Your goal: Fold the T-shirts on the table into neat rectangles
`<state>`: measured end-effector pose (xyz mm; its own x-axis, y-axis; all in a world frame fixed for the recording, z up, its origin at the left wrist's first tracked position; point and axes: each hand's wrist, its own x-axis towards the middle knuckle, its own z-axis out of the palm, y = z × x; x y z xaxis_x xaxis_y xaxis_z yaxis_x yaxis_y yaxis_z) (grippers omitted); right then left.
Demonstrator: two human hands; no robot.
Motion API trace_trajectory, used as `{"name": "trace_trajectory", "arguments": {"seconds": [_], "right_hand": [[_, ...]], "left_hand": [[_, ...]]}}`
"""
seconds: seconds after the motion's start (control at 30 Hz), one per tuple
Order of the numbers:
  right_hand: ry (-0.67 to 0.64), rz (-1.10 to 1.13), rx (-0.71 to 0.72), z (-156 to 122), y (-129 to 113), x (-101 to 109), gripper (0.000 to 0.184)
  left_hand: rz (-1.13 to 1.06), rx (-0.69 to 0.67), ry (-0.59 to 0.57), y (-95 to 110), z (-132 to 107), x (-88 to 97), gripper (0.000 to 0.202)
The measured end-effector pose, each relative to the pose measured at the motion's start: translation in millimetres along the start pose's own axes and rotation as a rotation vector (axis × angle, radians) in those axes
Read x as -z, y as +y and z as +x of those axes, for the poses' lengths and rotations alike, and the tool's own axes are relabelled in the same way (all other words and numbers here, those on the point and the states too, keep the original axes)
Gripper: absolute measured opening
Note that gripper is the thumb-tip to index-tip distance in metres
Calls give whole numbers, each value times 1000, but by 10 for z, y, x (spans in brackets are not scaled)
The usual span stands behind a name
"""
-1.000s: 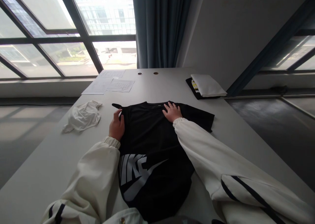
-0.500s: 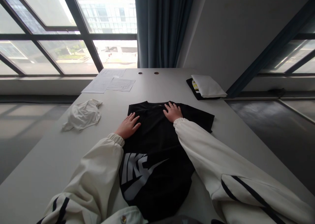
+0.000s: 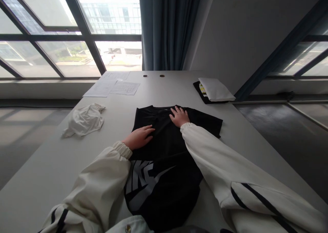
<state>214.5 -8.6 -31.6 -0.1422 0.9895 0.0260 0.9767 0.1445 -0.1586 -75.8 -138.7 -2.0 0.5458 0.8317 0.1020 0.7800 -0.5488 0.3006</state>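
Your left hand (image 3: 138, 137) has slid down and inward over the shirt (image 3: 169, 144) since half a second ago, when it lay up near the left shoulder; a second ago it was out at the sleeve on that side, and the dark tip that poked out past it then no longer shows. Your right hand (image 3: 179, 117) has stayed by the collar. You have the left hand laid flat on the cloth, fingers stretched out and lying close, thumb a little apart. Your right hand is flat too, fingers spread, just below the neckline. You can't tell how hard either one presses.

The shirt lies in front of you on the table (image 3: 38, 168), collar away from you, its right sleeve (image 3: 208, 121) stretched out to the side and its pale print (image 3: 143, 178) close to your left forearm. A crumpled white cloth (image 3: 85, 120) lies to the left, well apart from it. Papers (image 3: 124, 87) lie farther back, and a white folded cloth (image 3: 217, 89) sits on a black one (image 3: 198, 87) at the far right.
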Motion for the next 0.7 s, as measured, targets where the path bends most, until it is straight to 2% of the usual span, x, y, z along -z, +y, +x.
{"name": "trace_trajectory", "arguments": {"seconds": [0.07,0.17,0.23,0.37,0.53,0.63,0.7], "right_hand": [[1,-2,0,-4,1,2,64],[-1,-7,-2,-15,-1,14,64],[-5,-6,-2,-22,-4,22,63],[-11,-16,0,-31,-7,32,63],[-16,-18,1,-35,-3,43,64],[-16,-7,2,-33,0,49,64],[-17,-1,0,-28,2,47,64]], "left_hand": [[-31,41,81,-94,141,94,47],[52,204,213,-292,359,139,48],[125,298,175,-396,451,84,53],[212,390,5,-480,475,-79,59],[225,535,-51,-511,428,-79,63],[264,500,-24,-469,432,-33,64],[300,409,19,-402,444,-29,61]]}}
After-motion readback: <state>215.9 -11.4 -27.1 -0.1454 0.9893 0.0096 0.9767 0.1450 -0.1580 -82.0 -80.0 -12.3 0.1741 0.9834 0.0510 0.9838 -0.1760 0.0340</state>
